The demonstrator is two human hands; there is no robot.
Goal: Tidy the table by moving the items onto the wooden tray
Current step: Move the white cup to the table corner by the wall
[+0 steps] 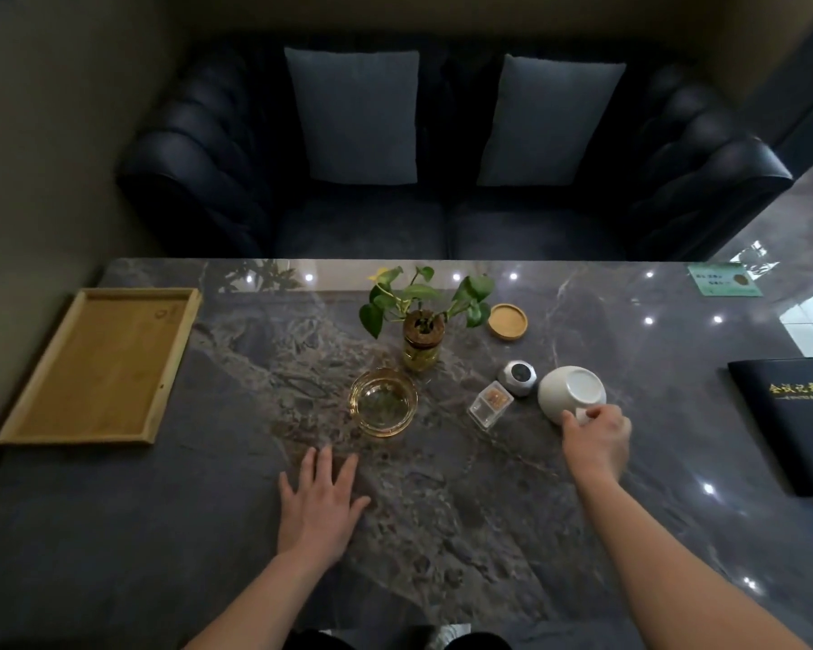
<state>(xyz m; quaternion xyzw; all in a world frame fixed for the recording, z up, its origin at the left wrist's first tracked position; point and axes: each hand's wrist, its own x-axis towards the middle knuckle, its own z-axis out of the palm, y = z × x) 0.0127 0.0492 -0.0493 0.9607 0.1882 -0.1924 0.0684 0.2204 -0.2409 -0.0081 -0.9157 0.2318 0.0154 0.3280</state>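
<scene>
1. Probably a lounge or meeting corner in an office or café: a dark tufted sofa [451, 147] with two grey cushions [355, 117] faces the marble-look worktop [442, 485].
2. A black folder [787, 419] with gold lettering lies at the worktop's right edge.
3. A green card [723, 280] sits at its far right corner.

— From my remote feed: the table [442, 509] reads as polished dark marble, veined, glossy enough to mirror ceiling lights. The wooden tray [99, 368] is pale, matt, with visible grain.

— And the smaller items?

— I note the ashtray [383, 401] as clear amber-tinted glass; the cup [569, 391] is white glazed ceramic, smooth (its base ring looks duller). The coaster [508, 321] is light wood. The small box [490, 404] is transparent plastic. The sofa [442, 204] is dark, faintly sheened upholstery; its cushions [353, 117] are matt grey cloth.
</scene>
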